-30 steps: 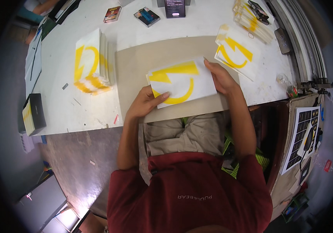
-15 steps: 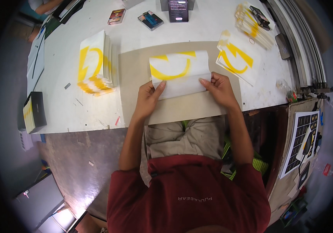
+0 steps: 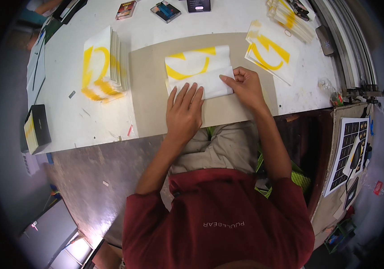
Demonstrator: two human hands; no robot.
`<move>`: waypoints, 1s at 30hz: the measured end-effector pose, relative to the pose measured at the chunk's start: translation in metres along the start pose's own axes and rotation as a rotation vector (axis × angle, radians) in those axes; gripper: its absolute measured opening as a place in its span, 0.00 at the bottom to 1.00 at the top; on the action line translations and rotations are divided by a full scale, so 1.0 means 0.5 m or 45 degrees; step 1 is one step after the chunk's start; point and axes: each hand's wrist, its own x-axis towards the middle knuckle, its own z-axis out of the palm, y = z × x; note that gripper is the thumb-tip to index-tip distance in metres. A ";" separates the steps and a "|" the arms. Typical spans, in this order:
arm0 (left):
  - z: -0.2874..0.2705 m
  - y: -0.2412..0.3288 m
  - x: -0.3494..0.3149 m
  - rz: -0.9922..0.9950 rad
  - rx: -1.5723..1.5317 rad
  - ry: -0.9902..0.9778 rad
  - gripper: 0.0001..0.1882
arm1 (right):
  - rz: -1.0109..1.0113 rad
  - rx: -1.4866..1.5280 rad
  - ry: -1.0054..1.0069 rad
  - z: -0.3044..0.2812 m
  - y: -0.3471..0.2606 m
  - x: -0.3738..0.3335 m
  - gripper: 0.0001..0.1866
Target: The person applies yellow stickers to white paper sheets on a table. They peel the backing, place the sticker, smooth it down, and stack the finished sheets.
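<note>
A white sheet with yellow printed shapes [image 3: 197, 62] lies in front of me on a grey-brown board [image 3: 149, 101], its near part folded back over itself. My left hand [image 3: 185, 112] rests flat on the folded part, fingers stretched out and a little apart. At the sheet's right edge, my right hand [image 3: 247, 87] pinches the folded layer between thumb and fingers. Whether the sheet is paper, film or cloth I cannot tell.
Left of the board stands a thick stack of similar yellow-and-white pieces [image 3: 100, 67]. More printed pieces [image 3: 270, 56] lie to the right, with another pile [image 3: 290, 20] behind. A black box [image 3: 39, 127], a phone [image 3: 199, 5], a small case [image 3: 166, 11] and metal rails [image 3: 357, 58] surround the work area.
My left hand has let go of the sheet's edge and now lies flat on the fold. The near part has come down onto the sheet. The view has shifted slightly.
</note>
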 end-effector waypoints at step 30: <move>-0.008 0.014 -0.067 -0.065 -0.102 -0.302 0.25 | -0.983 -1.104 0.036 0.004 0.017 -0.155 0.15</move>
